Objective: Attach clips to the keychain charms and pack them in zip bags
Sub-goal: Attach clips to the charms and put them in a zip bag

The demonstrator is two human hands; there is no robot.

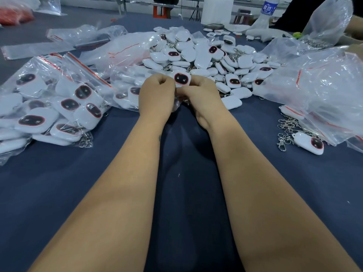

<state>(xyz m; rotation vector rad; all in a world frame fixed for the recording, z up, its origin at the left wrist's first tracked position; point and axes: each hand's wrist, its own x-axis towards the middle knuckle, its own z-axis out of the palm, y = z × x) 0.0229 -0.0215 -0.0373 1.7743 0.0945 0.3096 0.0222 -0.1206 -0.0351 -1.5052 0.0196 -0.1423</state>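
A white keychain charm [181, 79] with a black oval face is held up between both hands at the table's middle. My left hand [156, 95] pinches its left edge with curled fingers. My right hand [204, 95] grips its right and lower side; whatever lies under the fingers is hidden. Behind them rises a big pile of loose charms [208, 55] with metal clips. Loose silver clips [284, 132] lie at the right beside one lone charm [309, 143].
Zip bags filled with charms [49, 107] lie at the left. Empty zip bags [117, 50] spread behind them, and a large clear bag [324, 91] sits at the right. A water bottle [268, 7] stands far back. The table has a dark blue cloth [186, 173].
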